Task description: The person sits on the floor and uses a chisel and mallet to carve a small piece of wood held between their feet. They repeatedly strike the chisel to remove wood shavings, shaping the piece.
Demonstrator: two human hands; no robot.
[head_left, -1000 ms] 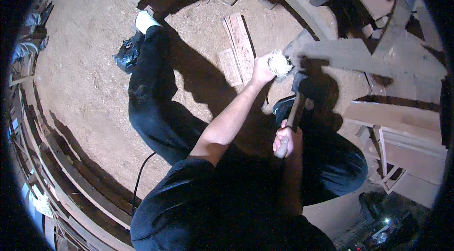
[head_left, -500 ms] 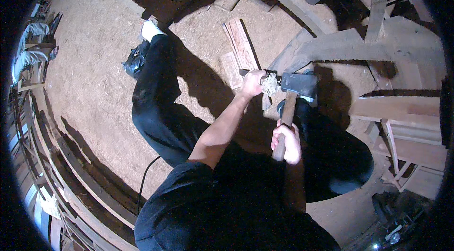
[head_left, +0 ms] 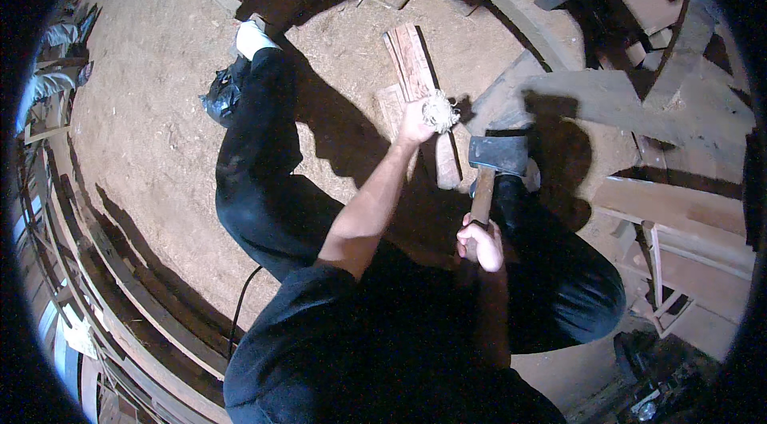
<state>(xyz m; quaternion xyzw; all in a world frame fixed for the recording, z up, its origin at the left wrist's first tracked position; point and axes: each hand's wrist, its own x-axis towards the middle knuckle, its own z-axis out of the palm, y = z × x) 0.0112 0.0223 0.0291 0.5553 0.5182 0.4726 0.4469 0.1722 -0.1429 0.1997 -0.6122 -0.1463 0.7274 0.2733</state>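
My left hand (head_left: 414, 122) is closed round a chisel-like tool with a splayed, pale fibrous top (head_left: 440, 112); its lower part is hidden by the hand and top. Beneath and beyond that hand lie a reddish-brown wood piece (head_left: 411, 61) and a paler block (head_left: 389, 108). A narrow wood piece (head_left: 447, 165) shows just nearer. My right hand (head_left: 480, 244) grips the wooden handle of an axe (head_left: 498, 155), whose broad dark head sits to the right of the fibrous top, apart from it.
Curved timbers (head_left: 591, 101) stand to the right and far side. Boards and a small wooden frame (head_left: 667, 264) are at the right. Long beams (head_left: 136, 296) line the left. A black plastic bag (head_left: 224, 94) lies by my left leg, on sandy ground (head_left: 152, 105).
The fibrous top has tilted toward me and shifted left, away from the axe head. The axe has come slightly nearer, and its head is now clear of the top.
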